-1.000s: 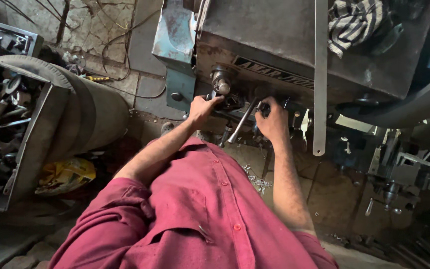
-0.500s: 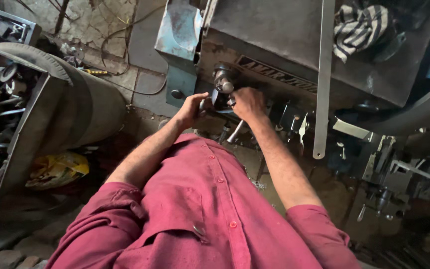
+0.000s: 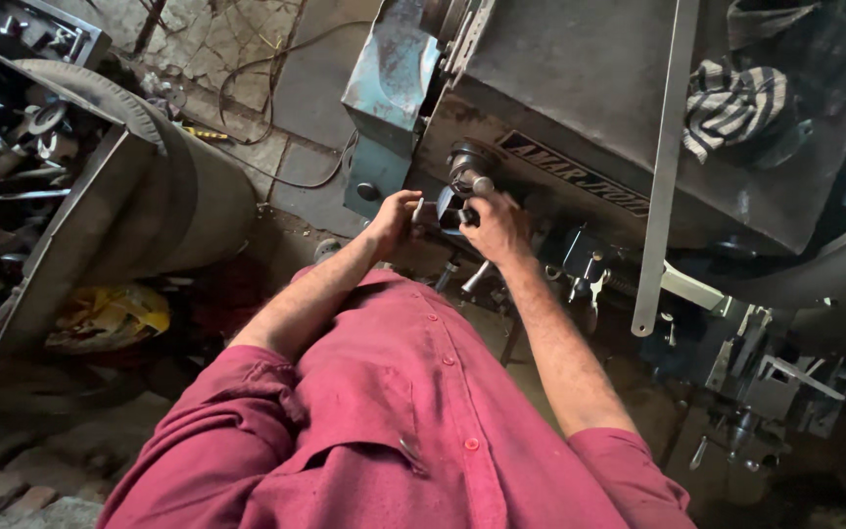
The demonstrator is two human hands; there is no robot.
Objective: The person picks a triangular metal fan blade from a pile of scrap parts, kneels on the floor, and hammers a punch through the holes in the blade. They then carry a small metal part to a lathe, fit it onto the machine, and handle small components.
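Right hand (image 3: 497, 227) now beside chuck (image 3: 466, 174)

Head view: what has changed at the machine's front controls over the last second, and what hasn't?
The right hand moved left from the lower levers up to the round control knob on the machine and now grips there. The left hand stayed at the part beside the knob. The two hands, apart a second ago, are now close together. The striped cloth, flat metal bar and yellow bag lie as before.
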